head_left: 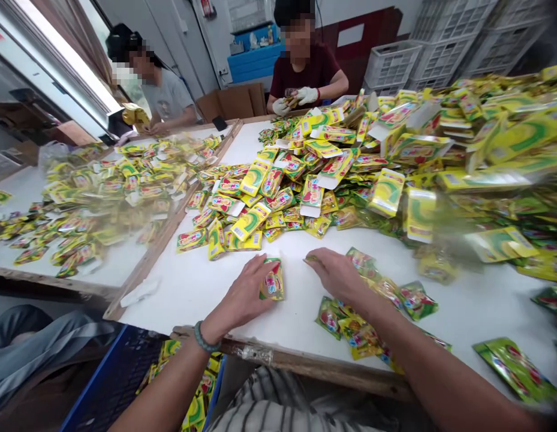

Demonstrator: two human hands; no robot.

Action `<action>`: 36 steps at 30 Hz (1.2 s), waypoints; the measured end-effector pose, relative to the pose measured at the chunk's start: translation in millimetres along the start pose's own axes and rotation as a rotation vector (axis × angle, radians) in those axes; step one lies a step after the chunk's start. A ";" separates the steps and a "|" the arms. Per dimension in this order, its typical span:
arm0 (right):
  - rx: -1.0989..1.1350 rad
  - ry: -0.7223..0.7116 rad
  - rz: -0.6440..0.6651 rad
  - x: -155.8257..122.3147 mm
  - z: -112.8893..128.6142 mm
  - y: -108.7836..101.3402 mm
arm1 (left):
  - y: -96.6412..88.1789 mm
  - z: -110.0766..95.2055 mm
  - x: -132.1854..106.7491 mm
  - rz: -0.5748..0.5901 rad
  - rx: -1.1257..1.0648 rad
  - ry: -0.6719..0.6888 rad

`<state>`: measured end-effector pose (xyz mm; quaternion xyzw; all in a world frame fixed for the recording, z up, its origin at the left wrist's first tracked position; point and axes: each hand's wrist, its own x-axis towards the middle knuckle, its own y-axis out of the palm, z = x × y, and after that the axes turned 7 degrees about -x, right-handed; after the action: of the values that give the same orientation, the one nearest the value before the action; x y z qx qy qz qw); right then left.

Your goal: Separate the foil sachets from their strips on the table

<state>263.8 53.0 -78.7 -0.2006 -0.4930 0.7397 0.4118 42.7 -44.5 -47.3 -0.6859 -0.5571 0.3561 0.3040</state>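
My left hand [246,294] lies on the white table [192,288], its fingers closed round a small green and yellow sachet [273,282] standing on edge. My right hand [336,275] rests palm down a little to the right, fingers curled with their tips on the table; whether they hold anything is hidden. Under my right forearm lies a loose bunch of sachets [350,327]. A large heap of yellow and green cartons and sachets [332,174] fills the table beyond both hands.
Two other people sit at the far side; one in white gloves [307,95] handles a packet. A second table [93,186] to the left carries more sachets. A blue crate [120,378] with packets sits below the front edge. White crates [390,63] stack at the back.
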 end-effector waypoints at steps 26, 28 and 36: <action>0.756 0.362 -0.135 4.8 -34.7 -15.9 | 15.9 -37.0 61.7 0.112 -0.762 -0.185; 0.759 0.349 -0.202 5.3 -36.6 -18.4 | 11.4 -40.1 66.2 0.188 -0.923 -0.174; 0.760 0.283 -0.196 4.8 -28.4 -28.5 | 22.8 -38.4 76.8 0.115 -1.138 -0.161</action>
<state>292.7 77.8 -64.9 -0.0861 -0.1402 0.7915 0.5886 96.6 25.6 -55.8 -0.7413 -0.6442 0.0674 -0.1760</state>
